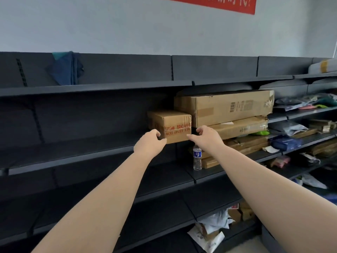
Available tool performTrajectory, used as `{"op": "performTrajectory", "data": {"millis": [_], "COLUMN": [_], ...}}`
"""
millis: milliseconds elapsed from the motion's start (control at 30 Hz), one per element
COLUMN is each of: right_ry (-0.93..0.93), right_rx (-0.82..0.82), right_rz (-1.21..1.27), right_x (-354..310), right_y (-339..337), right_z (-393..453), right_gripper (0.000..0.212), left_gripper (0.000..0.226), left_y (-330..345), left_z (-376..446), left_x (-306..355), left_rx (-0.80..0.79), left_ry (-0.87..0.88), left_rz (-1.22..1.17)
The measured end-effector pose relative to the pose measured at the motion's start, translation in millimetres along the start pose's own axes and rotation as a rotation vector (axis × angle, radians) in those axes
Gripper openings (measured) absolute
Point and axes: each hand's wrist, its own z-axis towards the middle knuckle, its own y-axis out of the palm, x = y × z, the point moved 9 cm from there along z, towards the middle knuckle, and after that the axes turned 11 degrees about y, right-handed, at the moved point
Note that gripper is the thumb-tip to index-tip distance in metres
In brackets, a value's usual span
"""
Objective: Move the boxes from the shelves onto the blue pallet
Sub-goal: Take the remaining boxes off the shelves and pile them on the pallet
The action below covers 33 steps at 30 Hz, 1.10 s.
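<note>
Your left hand (149, 141) and right hand (205, 136) curl around the lower front corners of a small box (171, 125) at the shelf's (73, 152) front edge. It's brown cardboard, red-printed tape across its face, beside two long cartons (226, 106).

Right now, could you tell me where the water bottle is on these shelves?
In the head view the water bottle stands upright right of centre, one shelf below the small taped box, under the right hand and beside flat cardboard boxes.

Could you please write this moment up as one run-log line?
phase: pickup | left hand: grips small box, left corner | right hand: curled at its right corner | box: on shelf | pallet: not in view
</note>
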Motion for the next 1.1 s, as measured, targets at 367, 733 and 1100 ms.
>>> {"op": "performTrajectory", "data": {"millis": [367, 733, 1100], "right_ry": [-0.041, 0.026, 0.009], "right_rx": [-0.081, -0.373, -0.753], "right_rz": [0.106, 0.362, 0.664], "right_x": [-1.8, 15.1, -46.9], "right_y": [51.8, 113.4, 201.0], "right_z": [221.7, 350.4, 309.1], "right_gripper": [0.074, 0.081, 0.084], "left_gripper": [0.053, 0.073, 0.034], "left_y": [60.7, 107.4, 53.1], "left_z": [163.2, 252.9, 147.7], "left_x": [-25.5, -62.0, -90.7], "left_rx": [0.132, 0.453, 0.966], "left_ry": [-0.164, -0.582, -0.735], "left_rz": [-0.128, -0.404, -0.339]}}
